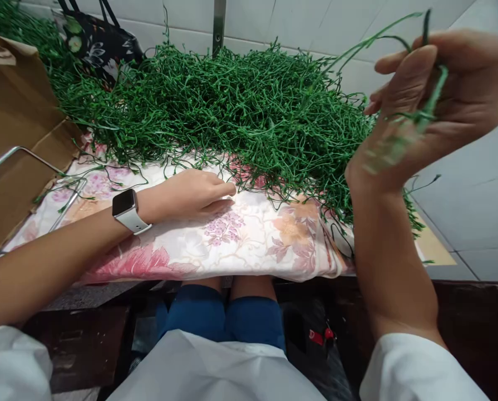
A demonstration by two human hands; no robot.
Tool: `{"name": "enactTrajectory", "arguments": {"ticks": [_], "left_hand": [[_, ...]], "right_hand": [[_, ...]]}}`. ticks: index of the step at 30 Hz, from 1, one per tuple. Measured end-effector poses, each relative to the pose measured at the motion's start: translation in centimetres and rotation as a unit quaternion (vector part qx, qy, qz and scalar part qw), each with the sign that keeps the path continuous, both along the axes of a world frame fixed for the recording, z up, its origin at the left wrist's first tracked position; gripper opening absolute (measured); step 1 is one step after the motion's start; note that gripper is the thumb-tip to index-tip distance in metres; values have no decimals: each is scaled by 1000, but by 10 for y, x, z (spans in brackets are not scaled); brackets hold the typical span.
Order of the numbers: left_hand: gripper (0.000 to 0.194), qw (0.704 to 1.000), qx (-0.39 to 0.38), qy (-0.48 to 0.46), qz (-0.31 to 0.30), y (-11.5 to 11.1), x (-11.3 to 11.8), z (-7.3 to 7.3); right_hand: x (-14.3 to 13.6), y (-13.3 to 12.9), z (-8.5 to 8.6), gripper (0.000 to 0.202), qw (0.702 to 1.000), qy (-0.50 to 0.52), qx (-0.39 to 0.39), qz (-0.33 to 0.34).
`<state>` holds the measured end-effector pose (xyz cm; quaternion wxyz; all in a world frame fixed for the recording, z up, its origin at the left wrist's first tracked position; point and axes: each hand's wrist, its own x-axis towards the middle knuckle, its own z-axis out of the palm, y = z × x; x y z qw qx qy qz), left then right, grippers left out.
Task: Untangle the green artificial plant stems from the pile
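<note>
My right hand [436,94], raised at the upper right, pinches a few thin green stems [371,40] between thumb and fingers. Their long ends stick out to the left, and a blurred green end hangs down across the palm and wrist. Resting on the flowered cloth [252,245], my left hand [194,192] wears a white-strapped watch [126,203]. Its index finger and thumb stretch to the right, slightly apart, with nothing seen between them; the other fingers are mostly hidden. Just beyond it lies a large tangled heap of green stems [232,106] with small bud-like tips.
An open cardboard box [19,106] stands at the left, with a bent metal wire frame [23,149] beside it. Behind the heap is a black flowered bag [102,44] against the white tiled wall [299,22]. Loose stems lie along the cloth.
</note>
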<state>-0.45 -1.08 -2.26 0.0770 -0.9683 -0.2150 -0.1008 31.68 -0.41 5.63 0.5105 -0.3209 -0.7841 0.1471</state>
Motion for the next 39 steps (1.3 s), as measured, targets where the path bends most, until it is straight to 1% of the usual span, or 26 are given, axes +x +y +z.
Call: {"name": "enactTrajectory", "arguments": {"ticks": [2, 4, 6, 8, 9, 11, 12, 14, 16, 18, 20, 21, 23, 25, 28, 30, 32, 34, 37, 39], "left_hand": [[22, 1000, 17, -12, 5, 2, -1, -1], [23, 999, 37, -28, 20, 3, -1, -3], [24, 996, 53, -60, 36, 5, -1, -6], [25, 991, 60, -108, 48, 6, -1, -8], [26, 988, 57, -133, 53, 6, -1, -9], [32, 979, 43, -185, 72, 6, -1, -11], [38, 974, 32, -208, 82, 6, -1, -12], [52, 965, 7, -242, 99, 6, -2, -13], [63, 962, -17, -252, 105, 6, -2, -14], [67, 964, -33, -244, 104, 7, -3, -14], [69, 966, -40, -231, 107, 8, -2, -14], [70, 967, -42, -224, 109, 8, -2, -14], [69, 969, -44, -213, 114, 8, -2, -15], [64, 971, -46, -207, 107, 9, -3, -16], [54, 976, -48, -197, 83, 11, -5, -17], [42, 979, -46, -180, 84, 13, -6, -16], [31, 980, -41, -164, 104, 16, -6, -15], [34, 977, -44, -160, 133, 20, -6, -13], [35, 967, -62, -178, 171, 26, -8, -11], [32, 960, -77, -190, 191, 29, -9, -10]], "right_hand": [[-5, -2, -4, 42, 1000, 23, 3, -10], [-17, -2, -12, 44, 999, 38, 16, -26], [-32, 1, -19, 42, 993, 78, 62, -61], [-47, 7, -25, 34, 972, 172, 140, -78], [-53, 10, -27, 30, 957, 224, 172, -70], [-61, 16, -31, 23, 932, 301, 201, -18], [-63, 18, -32, 19, 929, 315, 196, 15], [-65, 20, -37, 15, 937, 298, 170, 69], [-66, 19, -42, 17, 954, 250, 142, 89], [-68, 15, -47, 20, 967, 209, 115, 89], [-72, 8, -51, 13, 972, 195, 72, 111], [-73, 5, -53, 10, 972, 189, 46, 133], [-76, -1, -55, 16, 969, 168, -6, 180], [-76, -5, -59, 19, 965, 122, -45, 227], [-75, -7, -63, 15, 955, 31, -78, 285], [-75, -7, -65, 14, 947, -11, -81, 311], [-74, -8, -65, 16, 944, -20, -85, 319], [-74, -10, -63, 16, 944, 3, -95, 315], [-71, -8, -58, 9, 950, 70, -106, 284], [-68, -2, -55, 8, 956, 120, -84, 253]]}}
